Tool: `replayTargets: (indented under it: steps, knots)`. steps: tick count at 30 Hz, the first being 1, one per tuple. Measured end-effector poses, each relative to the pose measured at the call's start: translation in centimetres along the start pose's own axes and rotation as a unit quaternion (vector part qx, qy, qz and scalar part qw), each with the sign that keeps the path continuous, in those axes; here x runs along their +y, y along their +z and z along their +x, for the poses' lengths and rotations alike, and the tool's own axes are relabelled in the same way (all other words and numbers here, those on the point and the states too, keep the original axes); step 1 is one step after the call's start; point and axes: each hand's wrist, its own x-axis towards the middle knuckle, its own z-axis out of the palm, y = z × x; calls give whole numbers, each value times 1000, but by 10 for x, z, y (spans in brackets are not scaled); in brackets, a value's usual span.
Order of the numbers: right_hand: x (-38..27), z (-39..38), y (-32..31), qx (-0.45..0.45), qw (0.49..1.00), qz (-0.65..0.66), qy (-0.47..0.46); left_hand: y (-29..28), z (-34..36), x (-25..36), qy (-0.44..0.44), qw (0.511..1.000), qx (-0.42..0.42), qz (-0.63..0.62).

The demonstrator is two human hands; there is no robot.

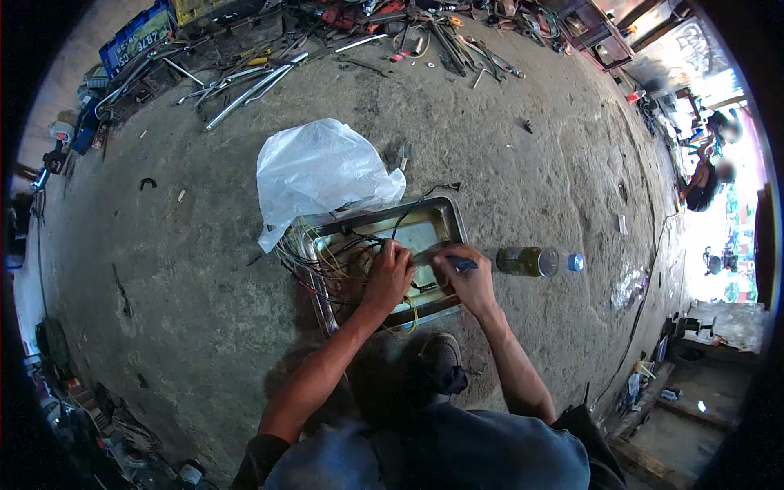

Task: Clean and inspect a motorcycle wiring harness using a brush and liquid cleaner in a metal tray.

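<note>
A shallow metal tray (451,214) rests on the floor in front of me with a little yellowish liquid in its bottom. A tangle of thin wires (327,273), black, yellow and red, fills its left part and spills over the rim. Over the wires my left hand (392,273) is closed, its fingers pinching what looks like the dark wires. At the tray's right side my right hand (468,278) grips a small blue-handled tool (462,263); its working end is too small to tell. The two hands are close together.
A translucent plastic bag (322,167) lies against the tray's far left edge. On its side to the right is a clear bottle (529,261) with yellowish liquid and a blue cap. Scattered wrenches and metal bars (257,91) line the far floor. People (704,175) are at far right.
</note>
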Motion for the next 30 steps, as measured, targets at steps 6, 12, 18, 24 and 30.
replayTargets:
  steps: [6, 12, 18, 24, 30]
  knots:
    - [-1, -2, 11, 9, 999, 15, -45, -4, -4, -4, -1, 1000, -13, 17]
    - [-1, -5, 6, -16, 993, 71, -91, -4, -4, -5, 8, 999, -24, 48]
    - [-1, -3, 9, 70, 996, -29, -54, -8, -3, -8, 82, 990, -3, 115]
    - [17, -8, 10, 122, 991, -36, -27, -5, -4, -7, 117, 980, 7, 158]
    - [13, -4, 16, 55, 996, 14, -68, -3, -5, -13, 95, 985, -11, 143]
